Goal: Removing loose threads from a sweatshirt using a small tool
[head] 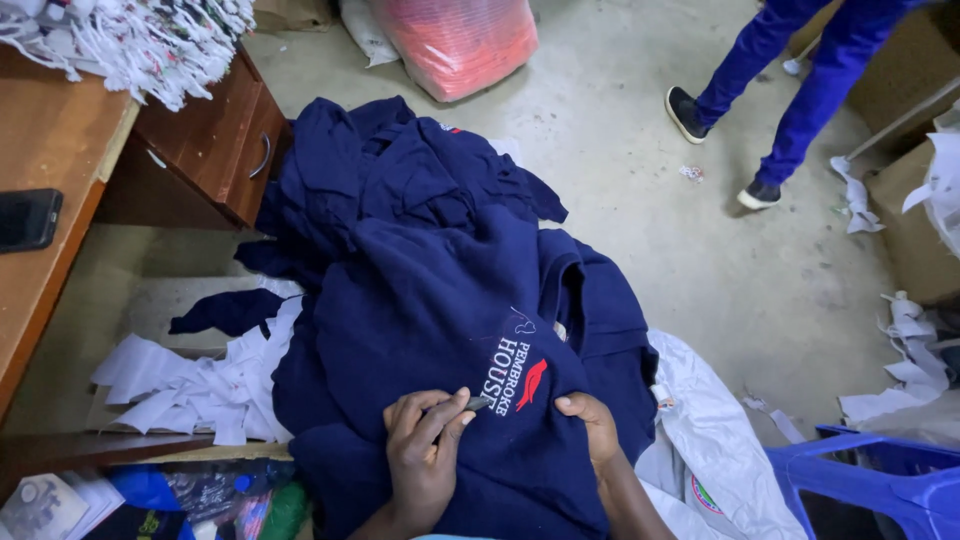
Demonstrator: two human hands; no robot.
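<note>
A navy blue garment (440, 320) with an embroidered white and red emblem (520, 378) lies over my lap, on top of a pile of similar navy garments (400, 170). My left hand (425, 450) grips a small dark tool (478, 404), its tip at the edge of the emblem. My right hand (592, 420) presses on the fabric just right of the emblem, thumb pointing toward it.
A wooden desk (60, 150) with a drawer (255, 150) and a black phone (28, 218) stands at left. White cloth scraps (190, 385) lie below it. A red sack (460, 40), a person's blue-trousered legs (800, 90), a blue plastic crate (880, 480) and cardboard boxes are around.
</note>
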